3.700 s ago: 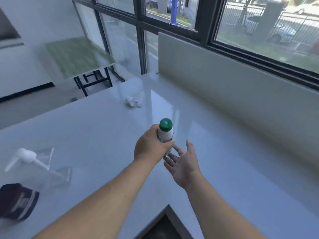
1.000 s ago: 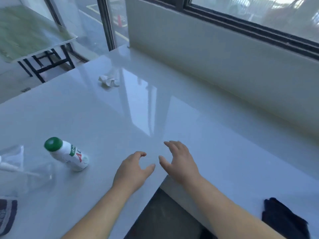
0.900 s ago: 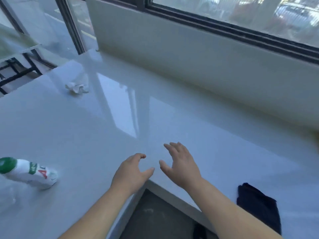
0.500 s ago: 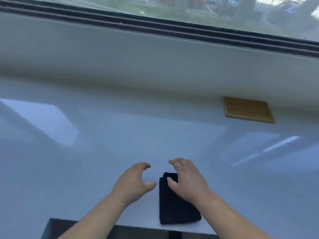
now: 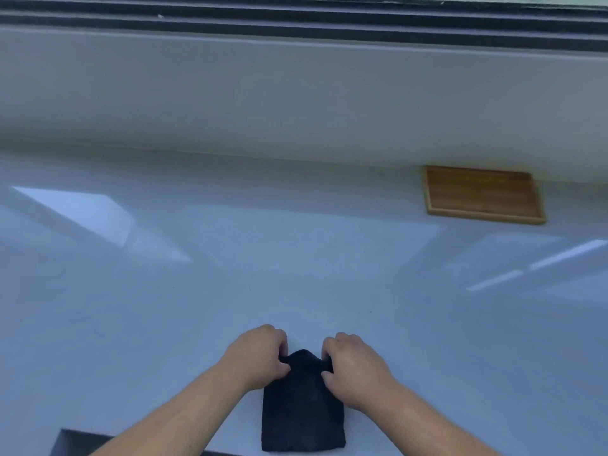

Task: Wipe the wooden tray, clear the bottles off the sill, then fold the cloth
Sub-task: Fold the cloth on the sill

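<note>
A: What are you doing now?
B: Your left hand (image 5: 256, 357) and right hand (image 5: 353, 366) pinch the dark cloth (image 5: 301, 409) on the surface (image 5: 197, 307). You're folding it. Next, lift that far edge toward you.

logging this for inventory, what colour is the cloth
Very dark, navy to black, plain with no pattern. The cloth shows in the head view, pinched by both hands.
</note>
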`<control>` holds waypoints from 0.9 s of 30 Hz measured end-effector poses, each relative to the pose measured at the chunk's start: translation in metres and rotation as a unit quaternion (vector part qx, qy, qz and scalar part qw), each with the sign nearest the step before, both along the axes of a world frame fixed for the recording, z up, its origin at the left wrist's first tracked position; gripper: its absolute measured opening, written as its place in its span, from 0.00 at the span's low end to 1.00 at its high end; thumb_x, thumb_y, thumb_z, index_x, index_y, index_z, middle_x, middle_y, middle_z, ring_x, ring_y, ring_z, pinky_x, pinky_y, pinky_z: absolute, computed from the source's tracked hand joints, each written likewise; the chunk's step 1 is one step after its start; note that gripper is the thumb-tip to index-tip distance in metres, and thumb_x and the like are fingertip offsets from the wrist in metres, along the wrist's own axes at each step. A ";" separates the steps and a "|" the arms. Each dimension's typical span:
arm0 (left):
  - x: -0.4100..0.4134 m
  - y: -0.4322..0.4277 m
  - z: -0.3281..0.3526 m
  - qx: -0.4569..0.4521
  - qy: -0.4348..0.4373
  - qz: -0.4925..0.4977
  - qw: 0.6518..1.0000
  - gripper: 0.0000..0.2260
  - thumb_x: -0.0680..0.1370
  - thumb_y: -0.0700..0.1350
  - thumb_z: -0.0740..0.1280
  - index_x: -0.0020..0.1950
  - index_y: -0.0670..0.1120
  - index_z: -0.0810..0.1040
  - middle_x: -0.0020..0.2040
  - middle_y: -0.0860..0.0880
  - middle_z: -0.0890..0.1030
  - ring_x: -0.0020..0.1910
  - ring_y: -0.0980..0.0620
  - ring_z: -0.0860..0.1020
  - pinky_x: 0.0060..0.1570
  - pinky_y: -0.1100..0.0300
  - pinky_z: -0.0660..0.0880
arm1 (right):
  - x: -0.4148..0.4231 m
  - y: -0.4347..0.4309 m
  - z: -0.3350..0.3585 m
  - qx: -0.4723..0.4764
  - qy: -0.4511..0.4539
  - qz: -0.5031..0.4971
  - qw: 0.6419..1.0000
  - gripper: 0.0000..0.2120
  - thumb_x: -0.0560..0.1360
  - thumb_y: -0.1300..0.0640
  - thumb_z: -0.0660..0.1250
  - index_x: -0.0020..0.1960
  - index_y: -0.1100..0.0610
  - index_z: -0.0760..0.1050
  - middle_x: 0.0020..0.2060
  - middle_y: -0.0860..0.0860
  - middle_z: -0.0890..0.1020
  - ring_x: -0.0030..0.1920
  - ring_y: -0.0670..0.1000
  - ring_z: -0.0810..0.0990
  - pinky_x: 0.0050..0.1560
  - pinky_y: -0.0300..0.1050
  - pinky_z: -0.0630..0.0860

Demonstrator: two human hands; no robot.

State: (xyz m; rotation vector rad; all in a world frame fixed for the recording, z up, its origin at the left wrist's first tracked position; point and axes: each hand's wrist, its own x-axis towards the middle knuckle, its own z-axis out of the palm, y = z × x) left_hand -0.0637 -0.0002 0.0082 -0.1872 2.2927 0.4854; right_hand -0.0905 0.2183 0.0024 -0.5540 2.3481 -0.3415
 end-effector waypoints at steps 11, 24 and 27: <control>-0.062 -0.017 -0.012 0.057 0.100 0.025 0.993 0.05 0.76 0.52 0.70 0.45 0.59 0.74 0.48 0.59 0.75 0.45 0.59 0.77 0.39 0.61 0.71 | -0.046 -0.009 -0.002 -0.039 0.063 -0.104 0.992 0.02 0.75 0.52 0.63 0.47 0.47 0.70 0.45 0.44 0.74 0.47 0.49 0.73 0.40 0.45 0.74; -0.172 -0.012 -0.027 0.035 0.224 0.078 0.971 0.04 0.79 0.50 0.71 0.49 0.56 0.76 0.50 0.55 0.74 0.44 0.53 0.77 0.36 0.60 0.69 | -0.160 -0.020 -0.007 -0.041 0.160 -0.141 0.976 0.05 0.78 0.53 0.65 0.52 0.52 0.73 0.48 0.50 0.76 0.48 0.54 0.74 0.44 0.52 0.77; -0.187 -0.011 -0.026 0.030 0.237 0.089 0.967 0.04 0.79 0.50 0.71 0.50 0.55 0.76 0.51 0.54 0.74 0.44 0.52 0.77 0.37 0.58 0.70 | -0.175 -0.022 -0.010 -0.040 0.176 -0.143 0.973 0.05 0.78 0.54 0.65 0.52 0.53 0.73 0.48 0.51 0.76 0.48 0.54 0.74 0.43 0.52 0.77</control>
